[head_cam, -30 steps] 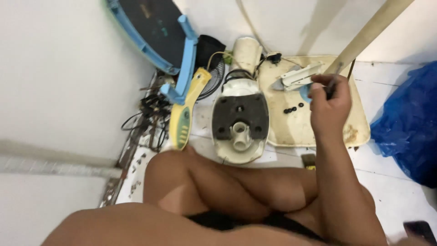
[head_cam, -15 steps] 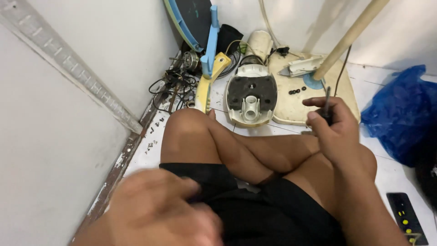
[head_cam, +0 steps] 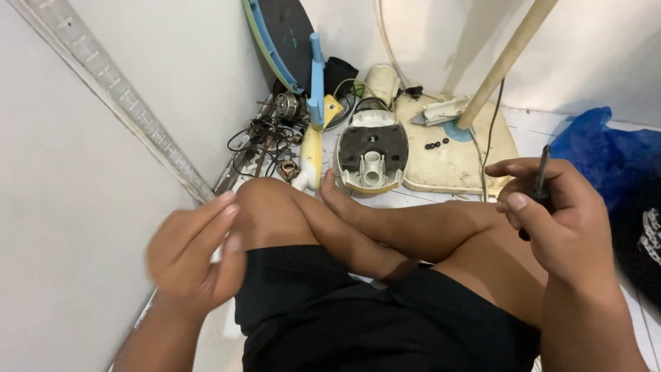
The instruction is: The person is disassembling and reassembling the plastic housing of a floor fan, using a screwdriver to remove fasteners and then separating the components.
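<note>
I sit cross-legged on a white tiled floor. My right hand (head_cam: 561,220) is raised over my right knee and grips a dark screwdriver (head_cam: 539,184), its shaft pointing up. My left hand (head_cam: 196,255) hovers blurred beside my left knee, fingers loosely curled, holding nothing that I can see. In front of my feet lies a cream fan base housing (head_cam: 372,148) with a dark inner plate and a white post. To its right lies a flat cream base cover (head_cam: 458,155) with several small black screws (head_cam: 436,145) on it.
A blue fan grille (head_cam: 275,34) leans against the wall. A motor and tangled wires (head_cam: 272,134) lie in the corner. A wooden pole (head_cam: 506,58) stands on the cream cover. A blue plastic bag (head_cam: 613,158) sits at the right. A white wall closes the left side.
My right hand drew back from the cream cover to above my knee with the screwdriver. My left hand came into view and rose beside my left knee. The view tilted down.
</note>
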